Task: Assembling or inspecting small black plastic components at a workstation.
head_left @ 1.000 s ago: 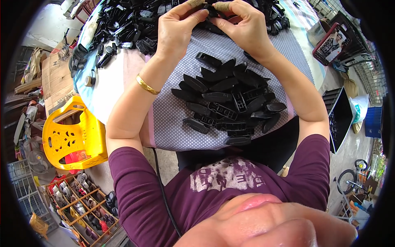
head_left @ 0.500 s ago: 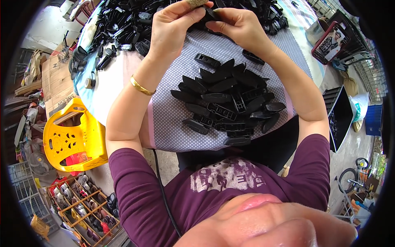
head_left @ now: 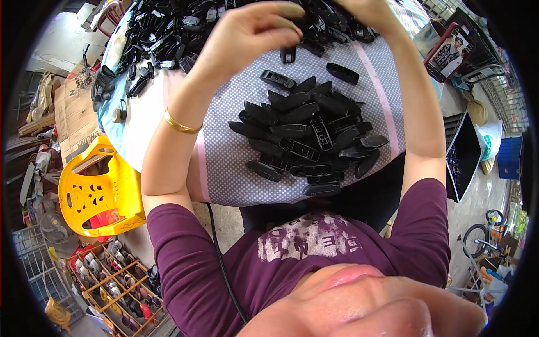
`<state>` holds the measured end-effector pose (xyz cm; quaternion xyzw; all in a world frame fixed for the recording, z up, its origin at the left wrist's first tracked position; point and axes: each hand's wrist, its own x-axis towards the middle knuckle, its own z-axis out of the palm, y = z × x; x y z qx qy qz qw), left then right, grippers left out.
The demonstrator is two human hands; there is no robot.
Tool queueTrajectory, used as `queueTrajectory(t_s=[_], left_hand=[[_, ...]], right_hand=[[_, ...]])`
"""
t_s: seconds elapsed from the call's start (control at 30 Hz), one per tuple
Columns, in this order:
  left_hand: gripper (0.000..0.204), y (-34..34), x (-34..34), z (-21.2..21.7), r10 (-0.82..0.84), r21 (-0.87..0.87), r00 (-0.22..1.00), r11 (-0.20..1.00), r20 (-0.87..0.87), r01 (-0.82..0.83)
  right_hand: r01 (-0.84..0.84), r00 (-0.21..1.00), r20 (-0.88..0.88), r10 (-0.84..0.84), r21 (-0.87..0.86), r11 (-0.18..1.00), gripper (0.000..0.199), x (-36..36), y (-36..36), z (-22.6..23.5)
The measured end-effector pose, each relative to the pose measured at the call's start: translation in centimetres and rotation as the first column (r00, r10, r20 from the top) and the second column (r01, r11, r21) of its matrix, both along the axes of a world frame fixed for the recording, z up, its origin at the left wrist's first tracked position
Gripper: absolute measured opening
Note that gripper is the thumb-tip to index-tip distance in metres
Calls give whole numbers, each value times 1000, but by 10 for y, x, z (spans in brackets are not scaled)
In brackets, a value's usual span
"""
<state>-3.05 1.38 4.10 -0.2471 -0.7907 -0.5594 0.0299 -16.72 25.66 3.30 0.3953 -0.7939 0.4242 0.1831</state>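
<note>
1. The near heap of black parts (head_left: 298, 114) sits on the dotted cloth (head_left: 224, 163), pieces overlapping every which way.
2. Just beyond the heap lie two strays: a left loose piece (head_left: 278, 80) and a right loose piece (head_left: 342, 73).
3. Farther beyond it spreads the big far pile (head_left: 163, 39).
4. The left hand (head_left: 252, 33) hovers beyond the heap, fingers loosely curled and blurred — I can't tell whether they pinch anything.
5. The right hand (head_left: 370, 11), farther beyond, is cut off at the fingers; its grip I can't judge.
6. The parts look like moulded plastic — probably light, stiff, a bit slippery; I'd pinch the long sides mid-length, sparing the thin tips.
</note>
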Motion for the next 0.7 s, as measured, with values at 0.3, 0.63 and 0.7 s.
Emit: queueTrajectory(t_s=[0.3,0.63,0.7], left_hand=[[31,40,-15,-30,-48,-459,978,887,-202,-51],[37,32,-37,-66,-62,-442,719,824,-692,-355],[36,32,-35,-63,139,-183,907,957,-397,-227]], right_hand=[[465,853,-369,-369,217,858,31,-69,65,-39],[183,938,336,-87,-268,946,26,-15,11,-14],[28,772,552,315,-525,851,29,7,-2,-6]])
